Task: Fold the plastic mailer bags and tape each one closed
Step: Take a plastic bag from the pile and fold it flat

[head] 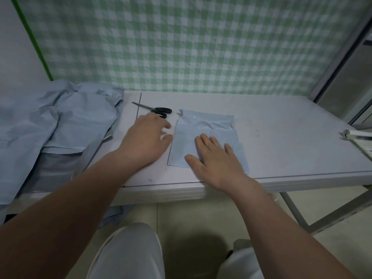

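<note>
A pale blue mailer bag [205, 125] lies flat near the table's front edge, its far end creased and folded over. My right hand [217, 158] presses flat on the bag's near right part, fingers straight and spread. My left hand [147, 137] hovers just left of the bag with fingers loosely extended and holds nothing; its fingertips are blurred. Black-handled scissors [159, 110] lie on the table just beyond the left hand. No tape can be seen.
A loose heap of pale blue mailer bags [54, 119] covers the table's left end and hangs over its edge. The white table [281, 137] stands against a green checked cloth. A white stack of paper-like items [360, 137] sits at the right edge.
</note>
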The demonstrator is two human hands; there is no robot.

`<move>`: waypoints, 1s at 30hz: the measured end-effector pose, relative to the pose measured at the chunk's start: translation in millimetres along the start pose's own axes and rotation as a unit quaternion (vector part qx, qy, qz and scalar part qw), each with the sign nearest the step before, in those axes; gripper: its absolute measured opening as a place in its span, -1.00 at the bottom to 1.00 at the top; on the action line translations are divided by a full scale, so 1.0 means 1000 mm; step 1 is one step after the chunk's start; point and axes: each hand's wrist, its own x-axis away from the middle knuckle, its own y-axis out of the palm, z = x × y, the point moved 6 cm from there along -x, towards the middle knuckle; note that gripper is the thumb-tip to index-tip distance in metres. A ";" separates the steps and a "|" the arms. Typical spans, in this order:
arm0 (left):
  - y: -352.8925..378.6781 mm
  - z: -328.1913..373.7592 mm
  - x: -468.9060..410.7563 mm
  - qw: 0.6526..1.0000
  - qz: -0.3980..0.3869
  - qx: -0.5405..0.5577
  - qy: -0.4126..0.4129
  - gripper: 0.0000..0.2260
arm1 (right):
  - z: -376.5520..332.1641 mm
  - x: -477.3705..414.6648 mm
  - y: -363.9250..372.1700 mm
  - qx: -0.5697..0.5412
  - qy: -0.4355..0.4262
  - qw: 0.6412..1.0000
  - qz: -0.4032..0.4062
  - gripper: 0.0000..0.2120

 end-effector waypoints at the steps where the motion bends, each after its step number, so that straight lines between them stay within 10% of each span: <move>1: 0.002 0.012 0.003 0.999 -0.023 0.029 0.018 -0.76 | 0.000 -0.001 0.000 -0.004 -0.001 1.000 0.003 -0.36; 8: 0.029 0.038 0.014 0.973 -0.202 0.112 0.025 -0.98 | 0.003 0.006 -0.017 -0.121 -0.032 0.991 0.041 -0.61; 30: 0.024 0.003 0.016 0.952 -0.275 0.127 -0.056 -0.87 | 0.083 0.060 -0.034 -0.196 0.082 0.975 0.067 -0.83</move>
